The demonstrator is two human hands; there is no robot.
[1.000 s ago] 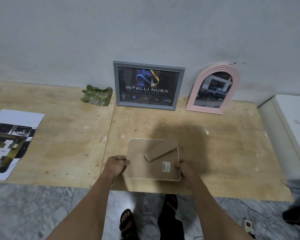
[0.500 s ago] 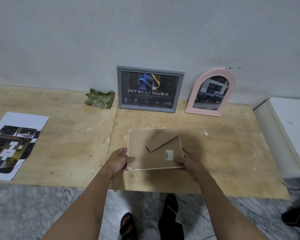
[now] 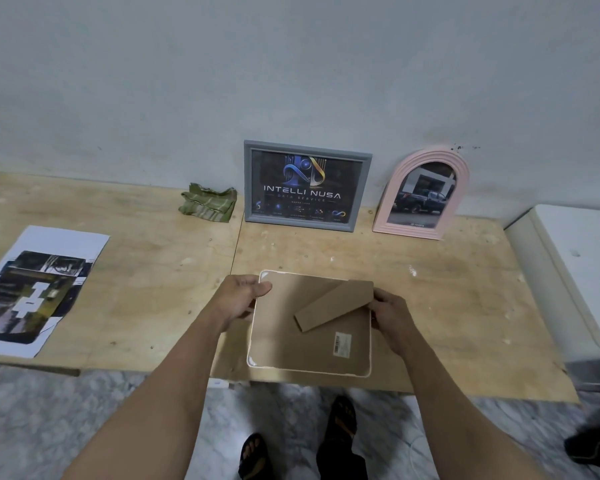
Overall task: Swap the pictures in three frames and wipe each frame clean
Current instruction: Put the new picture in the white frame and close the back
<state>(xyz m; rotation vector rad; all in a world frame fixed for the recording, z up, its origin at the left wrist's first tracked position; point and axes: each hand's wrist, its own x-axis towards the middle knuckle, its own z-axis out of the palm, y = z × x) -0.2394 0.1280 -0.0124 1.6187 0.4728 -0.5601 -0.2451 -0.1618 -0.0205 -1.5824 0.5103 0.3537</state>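
Each grip is clamping the face-down frame (image 3: 309, 327): the left hand (image 3: 238, 299) now at its far left corner, the right hand (image 3: 392, 317) at the right edge, both having slid up from the near corners. The frame is lying at the surface (image 3: 136, 289) near edge, seemingly about to be lifted or opened.

Plywood bench (image 3: 146, 289) bears: printed sheets (image 3: 35, 289), green cloth (image 3: 208, 207), grey frame (image 3: 307, 185), pink arched frame (image 3: 423, 195), face-down frame (image 3: 309, 348).
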